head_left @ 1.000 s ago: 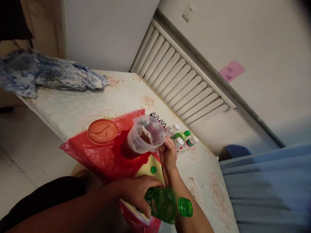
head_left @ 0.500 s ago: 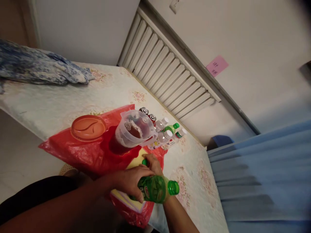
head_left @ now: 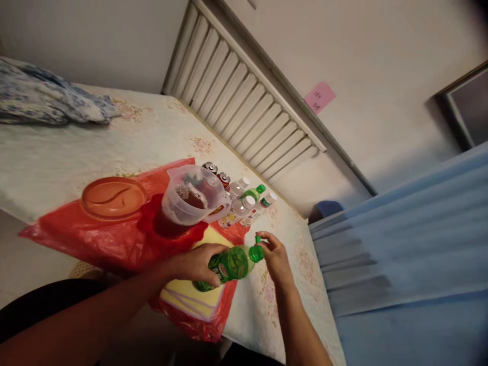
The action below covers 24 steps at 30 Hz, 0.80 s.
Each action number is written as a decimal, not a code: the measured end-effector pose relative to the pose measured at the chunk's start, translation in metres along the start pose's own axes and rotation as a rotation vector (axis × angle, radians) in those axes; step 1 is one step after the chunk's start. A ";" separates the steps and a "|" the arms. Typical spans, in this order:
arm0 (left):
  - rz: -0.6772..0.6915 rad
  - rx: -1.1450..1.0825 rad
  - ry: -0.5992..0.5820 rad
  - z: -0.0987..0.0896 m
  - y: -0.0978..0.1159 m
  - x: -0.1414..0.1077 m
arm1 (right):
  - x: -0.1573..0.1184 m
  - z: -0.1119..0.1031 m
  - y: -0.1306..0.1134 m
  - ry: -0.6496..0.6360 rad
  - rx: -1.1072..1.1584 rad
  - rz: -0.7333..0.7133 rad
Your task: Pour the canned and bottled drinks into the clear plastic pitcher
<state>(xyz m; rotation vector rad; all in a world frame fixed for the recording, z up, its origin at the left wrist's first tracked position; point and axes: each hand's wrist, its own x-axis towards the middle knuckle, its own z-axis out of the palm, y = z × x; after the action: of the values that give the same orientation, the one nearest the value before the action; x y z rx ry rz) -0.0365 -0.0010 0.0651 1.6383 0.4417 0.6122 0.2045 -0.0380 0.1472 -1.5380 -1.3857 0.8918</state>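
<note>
My left hand (head_left: 194,264) is wrapped round a green bottle (head_left: 231,264), which tilts with its open mouth to the right. Beside that mouth, the fingers of my right hand (head_left: 275,254) pinch a small green cap (head_left: 258,239). The cap is off the bottle, very near its rim. Beyond my left hand stands a clear plastic pitcher (head_left: 190,198) with dark, foamy liquid in it. Yellow cloths or sheets (head_left: 192,300) lie under the bottle on a red plastic bag (head_left: 110,244).
An orange lid (head_left: 114,197) lies on the bag, left of the pitcher. Several bottles (head_left: 244,203) and two cans (head_left: 224,178) stand behind the pitcher. A patterned cloth (head_left: 49,96) lies at the far left of the table (head_left: 160,137). A radiator (head_left: 244,96) is behind.
My right hand has come out from behind the bottle, moving up and right with the cap to the bottle's mouth. My left hand has shifted slightly left with the bottle. The view has shifted right.
</note>
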 end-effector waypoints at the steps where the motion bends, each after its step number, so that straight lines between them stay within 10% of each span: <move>1: -0.004 -0.019 0.010 0.001 -0.001 0.002 | -0.004 -0.010 -0.015 -0.026 0.032 -0.031; 8: -0.001 -0.067 0.038 0.006 -0.010 0.013 | -0.032 -0.023 -0.086 -0.281 -0.210 -0.260; 24: 0.001 -0.037 0.032 0.009 -0.004 0.016 | -0.028 -0.020 -0.089 -0.336 -0.531 -0.348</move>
<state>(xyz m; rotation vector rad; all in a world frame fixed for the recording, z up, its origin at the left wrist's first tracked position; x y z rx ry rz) -0.0182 0.0019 0.0626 1.5959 0.4508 0.6449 0.1863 -0.0669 0.2359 -1.4865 -2.1897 0.6076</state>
